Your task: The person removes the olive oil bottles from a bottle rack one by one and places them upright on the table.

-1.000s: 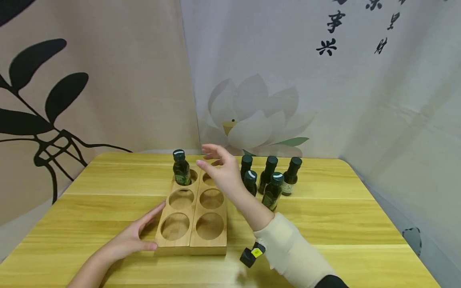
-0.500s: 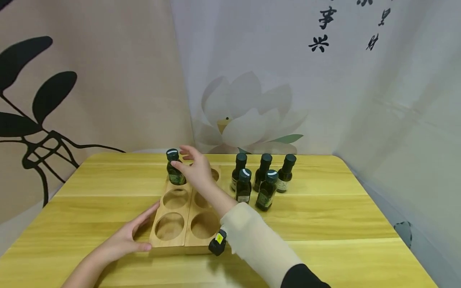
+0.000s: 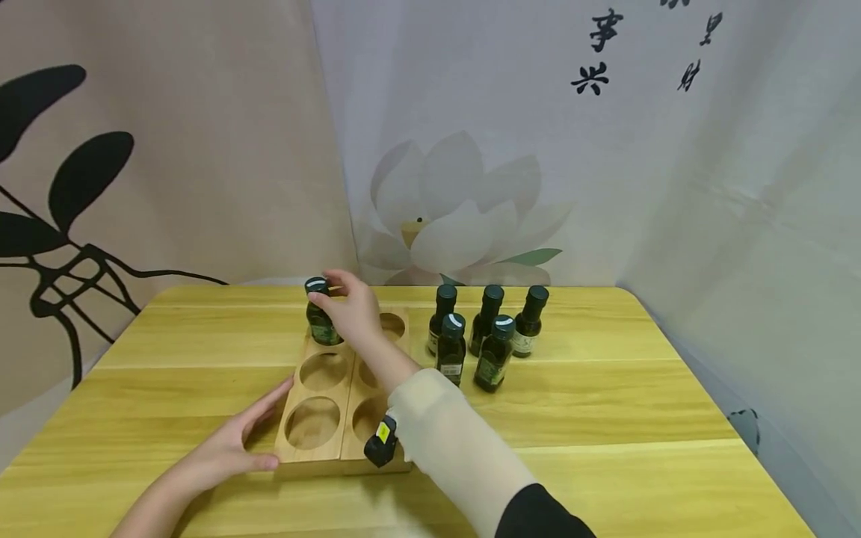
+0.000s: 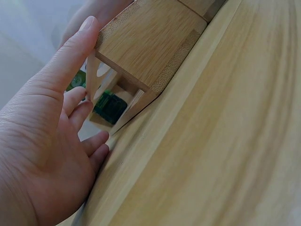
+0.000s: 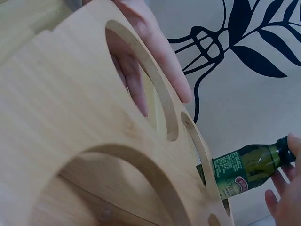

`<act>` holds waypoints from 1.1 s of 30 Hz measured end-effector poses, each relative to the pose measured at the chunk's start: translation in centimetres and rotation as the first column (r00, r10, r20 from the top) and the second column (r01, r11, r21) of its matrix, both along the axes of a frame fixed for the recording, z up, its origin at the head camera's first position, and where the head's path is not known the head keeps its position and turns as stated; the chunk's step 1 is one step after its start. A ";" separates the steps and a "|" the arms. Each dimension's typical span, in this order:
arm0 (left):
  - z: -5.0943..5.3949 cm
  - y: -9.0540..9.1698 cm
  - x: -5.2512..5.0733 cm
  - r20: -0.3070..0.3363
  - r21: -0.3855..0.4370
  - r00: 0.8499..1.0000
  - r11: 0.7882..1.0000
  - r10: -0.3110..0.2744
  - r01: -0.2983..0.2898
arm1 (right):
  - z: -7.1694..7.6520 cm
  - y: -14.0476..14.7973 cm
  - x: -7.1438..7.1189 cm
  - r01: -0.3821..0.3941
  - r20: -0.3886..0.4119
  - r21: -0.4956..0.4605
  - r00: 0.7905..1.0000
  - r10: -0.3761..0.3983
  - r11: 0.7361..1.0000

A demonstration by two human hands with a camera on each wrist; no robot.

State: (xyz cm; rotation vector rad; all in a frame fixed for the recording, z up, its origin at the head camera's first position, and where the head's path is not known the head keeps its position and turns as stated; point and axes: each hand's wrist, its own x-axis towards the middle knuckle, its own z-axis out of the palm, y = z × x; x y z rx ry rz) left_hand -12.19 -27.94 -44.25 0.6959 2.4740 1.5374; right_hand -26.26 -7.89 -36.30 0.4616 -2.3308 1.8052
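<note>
A wooden rack (image 3: 319, 394) with two rows of round holes stands on the table. In its far left hole sits a small dark green glass bottle (image 3: 323, 329), nearly upright. My right hand (image 3: 356, 314) reaches across the rack and pinches this bottle by its neck and cap, as the right wrist view confirms: bottle (image 5: 254, 165), fingertips (image 5: 287, 207). My left hand (image 3: 225, 447) rests against the rack's left side, thumb at the near corner, fingers spread along the edge. In the left wrist view, the thumb (image 4: 77, 52) touches the rack's corner, and green glass shows inside the rack.
Several more dark bottles stand upright in a group right of the rack, among them a front one (image 3: 494, 359) and a back right one (image 3: 529, 321). A printed curtain (image 3: 471, 149) hangs behind the wooden table (image 3: 605, 403). A small black camera (image 3: 381, 442) sits at my right wrist.
My right hand has moved left over the rack to the bottle in the far left hole and taken its neck. The left hand stays at the rack's side. The head view has shifted slightly.
</note>
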 end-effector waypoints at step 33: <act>0.0 0.1 0.1 -0.012 0.009 1.000 1.000 -0.003 0.003 | 3.4 1.1 1.3 0.037 -0.221 0.185 0.975 0.005 0.982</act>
